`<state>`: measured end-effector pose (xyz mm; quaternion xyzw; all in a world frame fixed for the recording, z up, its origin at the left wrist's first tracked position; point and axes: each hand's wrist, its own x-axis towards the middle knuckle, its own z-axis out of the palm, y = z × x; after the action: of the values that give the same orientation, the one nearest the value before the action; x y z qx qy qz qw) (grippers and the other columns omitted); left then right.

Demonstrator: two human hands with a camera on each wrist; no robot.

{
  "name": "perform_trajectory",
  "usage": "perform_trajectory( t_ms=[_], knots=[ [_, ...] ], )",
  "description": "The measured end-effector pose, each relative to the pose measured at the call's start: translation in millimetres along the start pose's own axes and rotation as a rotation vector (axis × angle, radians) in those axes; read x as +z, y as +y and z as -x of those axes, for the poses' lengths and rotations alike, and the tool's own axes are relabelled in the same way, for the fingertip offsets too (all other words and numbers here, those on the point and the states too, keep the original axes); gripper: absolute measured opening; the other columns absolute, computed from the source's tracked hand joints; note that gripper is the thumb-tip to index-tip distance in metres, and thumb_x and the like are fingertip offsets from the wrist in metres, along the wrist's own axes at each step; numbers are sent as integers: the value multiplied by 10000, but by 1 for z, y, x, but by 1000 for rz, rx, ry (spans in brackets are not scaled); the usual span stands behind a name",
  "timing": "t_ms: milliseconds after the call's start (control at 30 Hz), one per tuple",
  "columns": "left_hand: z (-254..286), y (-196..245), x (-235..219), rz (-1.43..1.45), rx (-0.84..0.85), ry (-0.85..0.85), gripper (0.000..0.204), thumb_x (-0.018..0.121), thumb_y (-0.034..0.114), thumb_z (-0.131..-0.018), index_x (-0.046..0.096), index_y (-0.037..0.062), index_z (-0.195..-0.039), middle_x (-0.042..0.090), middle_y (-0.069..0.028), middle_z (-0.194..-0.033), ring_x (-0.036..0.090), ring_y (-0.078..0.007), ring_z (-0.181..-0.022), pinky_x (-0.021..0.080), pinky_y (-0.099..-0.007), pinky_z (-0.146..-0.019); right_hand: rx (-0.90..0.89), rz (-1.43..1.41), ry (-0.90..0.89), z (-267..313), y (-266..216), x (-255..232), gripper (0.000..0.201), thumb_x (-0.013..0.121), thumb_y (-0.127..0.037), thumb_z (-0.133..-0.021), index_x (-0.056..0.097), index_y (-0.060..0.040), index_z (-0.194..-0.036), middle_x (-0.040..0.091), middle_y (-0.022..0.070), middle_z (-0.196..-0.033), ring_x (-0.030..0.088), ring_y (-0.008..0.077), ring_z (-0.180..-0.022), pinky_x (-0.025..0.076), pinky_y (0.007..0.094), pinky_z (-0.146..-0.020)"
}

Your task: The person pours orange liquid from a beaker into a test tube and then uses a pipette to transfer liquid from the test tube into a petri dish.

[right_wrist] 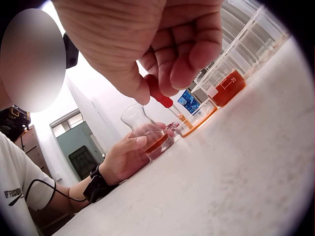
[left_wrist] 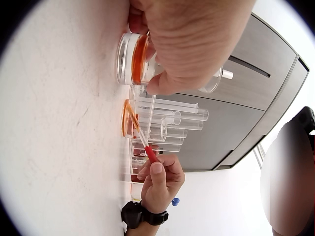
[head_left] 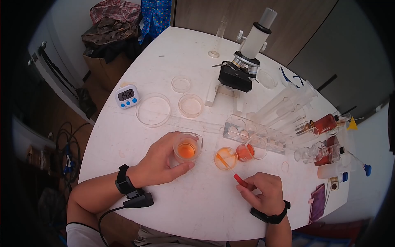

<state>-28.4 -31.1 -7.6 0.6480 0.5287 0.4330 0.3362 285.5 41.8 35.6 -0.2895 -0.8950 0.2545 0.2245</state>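
My left hand (head_left: 158,160) grips a small clear glass beaker (head_left: 186,150) with a flared rim, its fingers and thumb around the side. Orange liquid sits low inside it, above a thick base in the left wrist view. My right hand (head_left: 263,192) pinches the red rubber bulb of a glass dropper (head_left: 240,180) between thumb and fingers. The dropper slants down into a small petri dish (head_left: 224,168) of orange liquid, and its glass tube looks orange. Right beside the dish stands a marked beaker (right_wrist: 230,89) holding darker red-orange liquid.
A clear rack (head_left: 255,133) with slanting test tubes runs behind the dishes. Farther back stand a microscope (head_left: 247,53) and a glass cylinder (head_left: 218,37). Several petri dishes and a white timer (head_left: 127,97) lie to the left; reddish bottles (head_left: 325,123) and a purple notebook (head_left: 317,203) are right.
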Motion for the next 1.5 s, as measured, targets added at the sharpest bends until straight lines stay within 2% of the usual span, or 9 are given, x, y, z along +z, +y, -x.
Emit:
perform_trajectory(
  t_ms=[167,367,567,633,700,767,800,900,1500],
  knots=[
    [0,0,0,6,-1,1,503,784,140,-884,587,53,-1339,652,-149,-1337,612,-309,-1249,463,-412,-1088,-12,10,15,0,-1,0,198,881,-64,-805,686,-30,-823,694,71,-696,688,175,-561,494,265,-503],
    [0,0,0,15,-9,3,499,781,143,-889,587,53,-1341,653,-151,-1328,617,-306,-1239,466,-408,-1082,-68,35,132,3,-2,-2,190,899,-59,-766,712,-35,-794,678,50,-665,661,160,-542,476,266,-496],
    [0,-1,0,3,9,5,499,783,140,-887,589,51,-1338,653,-150,-1320,619,-306,-1229,469,-401,-1075,-172,-4,342,8,1,-4,187,875,-28,-729,702,2,-793,688,68,-651,642,182,-526,474,269,-497],
    [0,-1,0,-5,14,5,499,785,138,-886,590,51,-1336,653,-150,-1320,619,-306,-1227,469,-398,-1073,-218,-40,490,13,7,-4,183,848,-15,-723,697,26,-818,691,94,-647,649,206,-531,477,274,-501],
    [0,-1,0,9,15,7,499,786,135,-883,592,50,-1335,653,-147,-1320,620,-305,-1223,470,-394,-1072,-215,-51,554,20,15,-1,163,814,-15,-755,673,30,-824,666,102,-634,620,192,-521,452,270,-504],
    [0,-1,0,12,12,7,499,786,133,-882,593,50,-1335,653,-147,-1321,620,-305,-1223,470,-394,-1072,-139,-64,708,24,19,-1,151,784,-30,-801,642,22,-802,637,100,-621,566,164,-507,410,260,-507],
    [0,-1,1,15,10,8,500,786,131,-882,593,51,-1336,653,-147,-1321,621,-304,-1223,470,-394,-1072,-106,-36,716,24,21,-1,157,763,-42,-828,621,16,-798,615,89,-613,522,144,-501,374,255,-511],
    [0,-2,1,19,18,15,500,787,131,-880,596,52,-1336,653,-148,-1323,620,-305,-1226,470,-395,-1073,-27,-25,708,25,21,-2,155,767,-44,-820,625,12,-791,615,83,-610,523,144,-496,369,257,-509],
    [1,-1,0,13,14,5,508,788,138,-882,589,54,-1342,648,-146,-1343,614,-303,-1240,466,-400,-1081,-51,37,618,17,14,-4,180,768,16,-764,596,-22,-725,593,57,-582,520,135,-456,366,247,-475]
  ],
)
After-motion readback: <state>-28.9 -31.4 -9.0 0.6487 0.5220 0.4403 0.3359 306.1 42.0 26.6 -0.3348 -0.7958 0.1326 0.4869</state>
